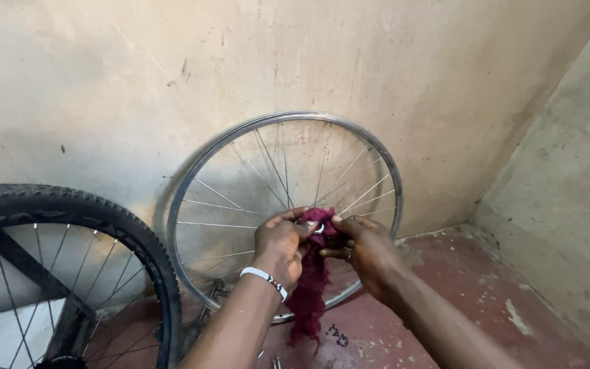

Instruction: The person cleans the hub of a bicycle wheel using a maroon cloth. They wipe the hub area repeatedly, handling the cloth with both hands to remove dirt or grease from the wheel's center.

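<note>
Centre frame, the left hand (280,247) and right hand (367,249) both pinch a maroon rag (312,287) closed around what looks like the hub of the bare spoked rim (203,158), which leans steady against the wall (104,75) beside the tyred wheel (114,215) at lower left.

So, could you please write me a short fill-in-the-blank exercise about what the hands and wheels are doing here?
1. Both hands, the left hand and the right hand, hold a dark red ____ at the hub of the bare wheel.
2. The bare wheel leans against the ____.
3. The wheel at the left carries a black knobby ____.
4. A white beaded bracelet sits on the ____ wrist.

Missing words: rag; wall; tyre; left
</note>
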